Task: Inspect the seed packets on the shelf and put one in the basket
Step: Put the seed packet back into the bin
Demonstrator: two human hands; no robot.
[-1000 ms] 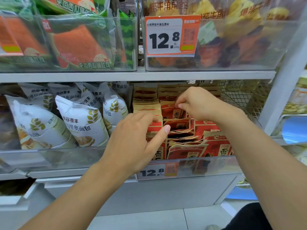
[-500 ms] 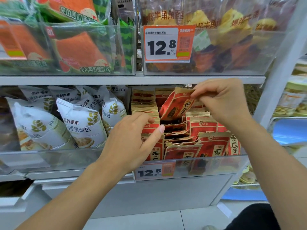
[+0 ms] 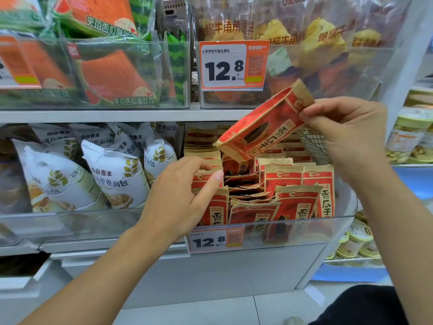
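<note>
My right hand [image 3: 349, 134] pinches the top corner of a red and tan seed packet [image 3: 262, 127], which hangs tilted in the air above the shelf bin. Several more seed packets [image 3: 293, 198] stand in rows behind the bin's clear front wall [image 3: 304, 231]. My left hand [image 3: 180, 198] rests against the left row of packets, thumb and fingers touching the tops of them. No basket is in view.
White bread bags [image 3: 112, 174] fill the bin to the left. The upper shelf [image 3: 117, 114] carries clear bins of orange and yellow snack bags with a 12.8 price tag [image 3: 230, 66]. A wire divider [image 3: 314, 144] stands at the bin's right. Jars [image 3: 407, 134] fill the neighbouring shelf.
My right hand has lifted one seed packet out of the bin, up and to the right, clear of the others. My left hand has stayed on the left row.
</note>
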